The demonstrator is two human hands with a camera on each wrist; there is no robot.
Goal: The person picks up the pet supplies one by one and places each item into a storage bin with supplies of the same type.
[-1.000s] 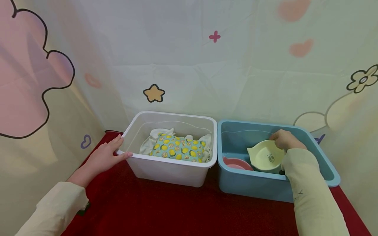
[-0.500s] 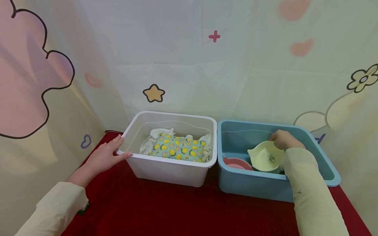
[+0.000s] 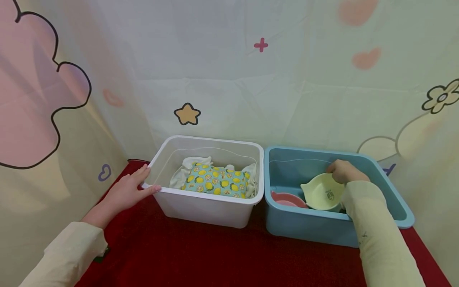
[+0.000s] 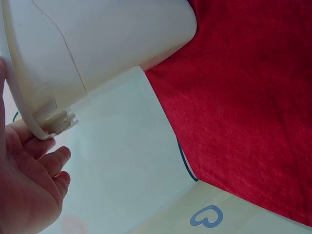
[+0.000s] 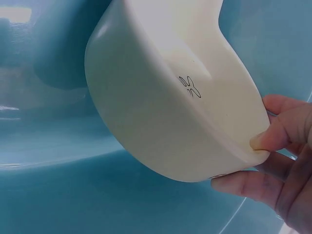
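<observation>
In the head view my right hand (image 3: 346,172) reaches into the blue bin (image 3: 305,215). It pinches the edge of a pale cream bowl (image 3: 324,191) that has a pointed ear and a small printed drawing inside. The right wrist view shows the thumb inside the bowl (image 5: 146,107) and the other fingers outside, with the bowl tilted. A pink bowl (image 3: 288,199) lies in the same bin, to the left. My left hand (image 3: 129,190) rests with extended fingers on the left front corner of the white bin (image 3: 204,207), its fingertips against the rim in the left wrist view.
Inside the white bin lie a lemon-print cloth item (image 3: 215,179) and white frilly fabric (image 3: 179,177). Both bins stand side by side on a red cloth (image 3: 215,255). A printed curtain (image 3: 229,95) hangs close behind them. Something dark sits under the cream bowl near the blue bin's front wall.
The cream bowl and my right hand have sunk slightly lower in the blue bin. My left hand stays where it was on the white bin.
</observation>
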